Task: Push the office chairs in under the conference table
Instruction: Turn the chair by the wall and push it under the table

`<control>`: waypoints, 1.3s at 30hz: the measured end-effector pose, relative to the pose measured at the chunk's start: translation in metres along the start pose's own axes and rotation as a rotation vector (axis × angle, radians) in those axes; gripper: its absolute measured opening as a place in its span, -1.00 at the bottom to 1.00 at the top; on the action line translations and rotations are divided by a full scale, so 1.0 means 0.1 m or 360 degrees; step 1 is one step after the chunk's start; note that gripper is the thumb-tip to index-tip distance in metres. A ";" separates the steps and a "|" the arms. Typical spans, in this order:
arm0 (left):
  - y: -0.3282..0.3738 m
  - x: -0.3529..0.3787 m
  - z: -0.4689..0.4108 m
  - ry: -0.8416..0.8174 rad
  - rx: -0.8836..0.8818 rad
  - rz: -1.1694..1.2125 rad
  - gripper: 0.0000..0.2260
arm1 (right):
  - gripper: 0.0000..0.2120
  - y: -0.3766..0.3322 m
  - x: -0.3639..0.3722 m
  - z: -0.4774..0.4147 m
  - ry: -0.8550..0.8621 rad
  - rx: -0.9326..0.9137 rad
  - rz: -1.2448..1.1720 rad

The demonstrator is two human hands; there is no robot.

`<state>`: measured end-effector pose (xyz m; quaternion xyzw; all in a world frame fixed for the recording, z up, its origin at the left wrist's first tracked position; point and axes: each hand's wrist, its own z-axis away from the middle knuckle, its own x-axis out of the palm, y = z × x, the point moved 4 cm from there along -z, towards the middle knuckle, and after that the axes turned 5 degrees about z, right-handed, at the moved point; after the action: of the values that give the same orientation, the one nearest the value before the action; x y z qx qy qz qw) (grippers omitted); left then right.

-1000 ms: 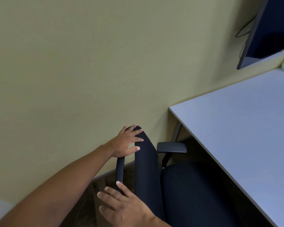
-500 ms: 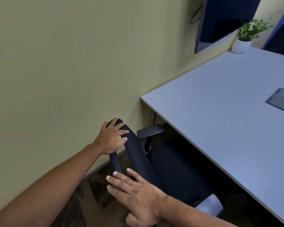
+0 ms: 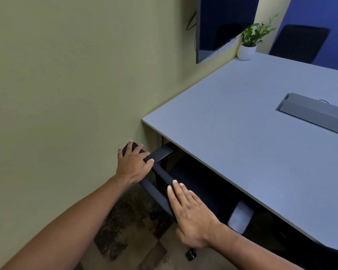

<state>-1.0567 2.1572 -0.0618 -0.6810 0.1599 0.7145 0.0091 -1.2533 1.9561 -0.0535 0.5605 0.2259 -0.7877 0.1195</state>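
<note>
Head view looks down on the broad pale-grey laminate conference table (image 3: 242, 137) that fills my right side, set close against the flat olive-green wall (image 3: 66, 94); the black fabric office chair (image 3: 193, 184) sits beside that wall, seat already under the tabletop, backrest top just clear of the edge; I judge this the closing stretch of the push for this chair; my left hand (image 3: 134, 165) curls over the far end of the backrest top, gripping it; my right hand (image 3: 191, 213) lies flat with spread fingers against the near end; next calls for an even shove from both palms, keeping the dark armrest (image 3: 163, 153) sliding under the edge, not striking it.
</note>
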 end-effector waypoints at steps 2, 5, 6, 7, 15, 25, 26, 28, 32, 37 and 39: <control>0.09 0.03 -0.05 -0.0025 -0.0005 -0.0042 -0.27 | -0.03 0.09 0.04 0.04 0.0027 0.0241 -0.0038; 0.24 0.08 -0.12 -0.0090 0.0090 -0.0079 -0.29 | -0.06 0.32 0.06 0.12 0.0193 0.0594 -0.0064; 0.27 0.09 -0.14 -0.0107 0.0152 -0.0064 -0.30 | -0.05 0.42 0.05 0.14 0.0262 0.0672 -0.0033; 0.29 0.10 -0.16 -0.0123 0.0229 -0.0036 -0.31 | -0.03 0.50 0.05 0.15 0.0325 0.0732 0.0014; 0.53 0.14 -0.26 -0.0125 0.0639 -0.0137 -0.31 | 0.17 1.03 0.00 0.22 0.0560 0.0762 0.0258; 0.95 0.16 -0.60 -0.0185 0.0899 -0.0075 -0.34 | -0.06 1.49 -0.15 0.33 0.0711 0.0769 0.0199; 0.93 0.15 -0.60 -0.0177 0.0886 -0.0069 -0.35 | -0.07 1.50 -0.17 0.31 0.0714 0.0756 0.0200; 0.97 0.16 -0.70 -0.0183 0.0890 -0.0057 -0.35 | -0.08 1.57 -0.22 0.28 0.0722 0.0774 0.0192; 1.00 0.14 -0.84 -0.0169 0.0912 -0.0083 -0.38 | -0.10 1.64 -0.29 0.20 0.0777 0.0795 0.0175; 1.03 0.11 -1.06 -0.0156 0.0949 -0.0085 -0.41 | -0.11 1.73 -0.34 0.06 0.0757 0.0827 0.0142; 1.03 0.09 -1.12 -0.0180 0.0967 -0.0090 -0.44 | -0.16 1.74 -0.36 0.01 0.0759 0.0820 0.0142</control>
<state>-0.9724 2.0305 -0.0507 -0.6104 0.3463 0.6704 0.2410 -1.1649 1.8026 -0.0583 0.7498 0.0165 -0.6598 -0.0475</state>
